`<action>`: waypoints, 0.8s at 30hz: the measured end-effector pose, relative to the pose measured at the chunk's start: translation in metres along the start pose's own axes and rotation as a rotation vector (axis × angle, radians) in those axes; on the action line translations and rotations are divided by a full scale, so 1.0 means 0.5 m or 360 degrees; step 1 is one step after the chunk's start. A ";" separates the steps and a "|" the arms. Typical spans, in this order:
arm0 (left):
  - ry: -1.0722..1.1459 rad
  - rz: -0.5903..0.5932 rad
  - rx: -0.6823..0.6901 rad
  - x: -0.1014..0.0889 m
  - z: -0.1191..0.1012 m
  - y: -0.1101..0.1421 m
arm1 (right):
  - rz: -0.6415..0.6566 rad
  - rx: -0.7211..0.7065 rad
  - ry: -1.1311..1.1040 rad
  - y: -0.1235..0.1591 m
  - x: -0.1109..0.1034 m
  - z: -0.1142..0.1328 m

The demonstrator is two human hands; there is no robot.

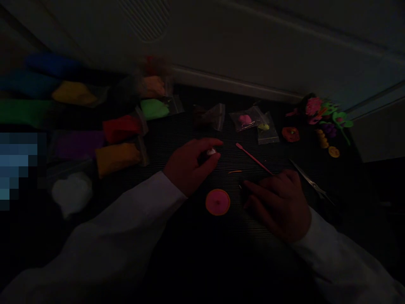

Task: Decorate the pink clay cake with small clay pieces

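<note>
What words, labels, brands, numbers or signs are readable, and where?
None can be read in this dark view.
Soft coloured material in clear plastic bags: any print is too dark or blurred to read.
Flat round pink disc with an orange rim: no lettering visible.
Silver metal scissors: any marking is too small to read.

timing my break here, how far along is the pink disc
The disc has an orange rim and dark centre, so its base looks done. The left hand has a white bit in its fingers; whether the right hand holds anything is unclear. The orange strip lies loose, so adding that and the white bit may be left, though neither is certain.
</note>
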State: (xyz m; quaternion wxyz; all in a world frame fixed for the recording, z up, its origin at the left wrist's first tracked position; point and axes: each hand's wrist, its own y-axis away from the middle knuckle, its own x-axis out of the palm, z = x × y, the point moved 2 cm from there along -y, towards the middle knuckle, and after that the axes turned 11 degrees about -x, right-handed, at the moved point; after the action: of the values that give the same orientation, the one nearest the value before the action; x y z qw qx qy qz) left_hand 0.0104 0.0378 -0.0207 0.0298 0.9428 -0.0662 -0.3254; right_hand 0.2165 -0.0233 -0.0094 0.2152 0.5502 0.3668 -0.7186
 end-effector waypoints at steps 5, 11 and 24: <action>0.0003 0.0001 -0.0001 -0.001 -0.003 0.000 | 0.0060 -0.0081 0.0055 0.000 0.002 0.005; 0.0013 0.0009 0.0007 0.000 -0.003 0.001 | 0.0065 -0.0074 0.0169 0.000 0.002 0.008; -0.0031 -0.0011 0.0033 0.000 -0.002 0.001 | 0.0148 -0.0127 0.0183 0.005 0.006 0.009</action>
State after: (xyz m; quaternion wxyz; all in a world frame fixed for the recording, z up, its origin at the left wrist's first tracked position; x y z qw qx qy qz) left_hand 0.0112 0.0373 -0.0198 0.0183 0.9400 -0.0667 -0.3341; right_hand 0.2144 -0.0279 -0.0122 0.2486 0.5980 0.3809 -0.6599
